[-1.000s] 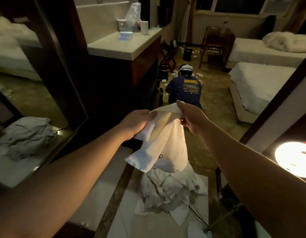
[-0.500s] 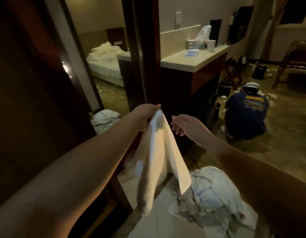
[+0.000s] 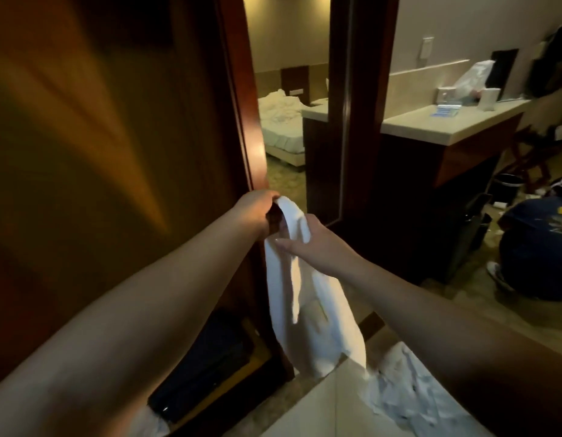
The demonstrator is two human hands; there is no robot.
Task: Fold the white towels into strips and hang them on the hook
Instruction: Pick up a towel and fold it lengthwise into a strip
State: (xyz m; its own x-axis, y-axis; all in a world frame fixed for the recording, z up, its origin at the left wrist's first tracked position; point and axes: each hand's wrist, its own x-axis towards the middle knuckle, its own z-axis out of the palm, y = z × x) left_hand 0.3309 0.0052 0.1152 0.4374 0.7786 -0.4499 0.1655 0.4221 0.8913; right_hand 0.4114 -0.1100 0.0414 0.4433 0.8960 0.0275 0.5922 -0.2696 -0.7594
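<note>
Wooden door (image 3: pixel 115 152) is filling the left; no hook is showing. Folded white towel (image 3: pixel 308 298) is hanging long axis vertical, just right of the door's edge. Left hand (image 3: pixel 257 212) is gripping its top fold, nearer the door. Right hand (image 3: pixel 308 244) is pinching it just below.

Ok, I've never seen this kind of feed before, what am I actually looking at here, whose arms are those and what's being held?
There is no machine here: one camera worn on a person's head looks forward and down at their bare arms. The left hand grips the top of a folded white towel near the edge of a wooden door. The right hand holds the towel just below. More crumpled towels lie on the floor. Another person crouches on the right near a counter. I cannot see a hook.
</note>
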